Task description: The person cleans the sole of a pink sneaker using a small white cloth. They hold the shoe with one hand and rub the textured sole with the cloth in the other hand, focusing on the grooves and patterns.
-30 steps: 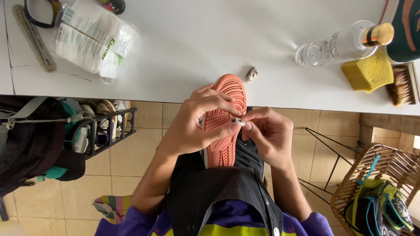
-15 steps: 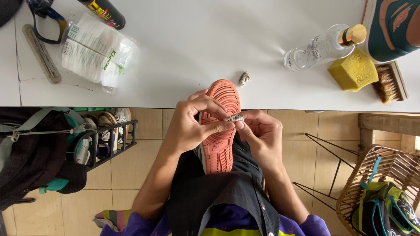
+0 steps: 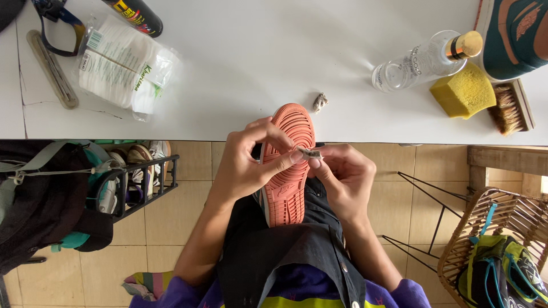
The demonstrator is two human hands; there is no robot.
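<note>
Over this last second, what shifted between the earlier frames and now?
Little changed. Both hands keep pinching the small grey wad against the salmon shoe sole, left hand and right hand placed as before. The view drifted, so the table items sit lower in frame. The crumpled scrap, bottle, sponge and brush stayed put.

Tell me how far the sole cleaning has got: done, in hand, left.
Done: one dirty wad lies discarded on the white table, so some wiping looks finished. In hand: the left hand and right hand pinch a small soiled piece over the salmon sole of the shoe, held sole-up on the lap. Left: grooves nearer the heel look unworked, though that is hard to judge; the sponge and brush lie aside.
</note>
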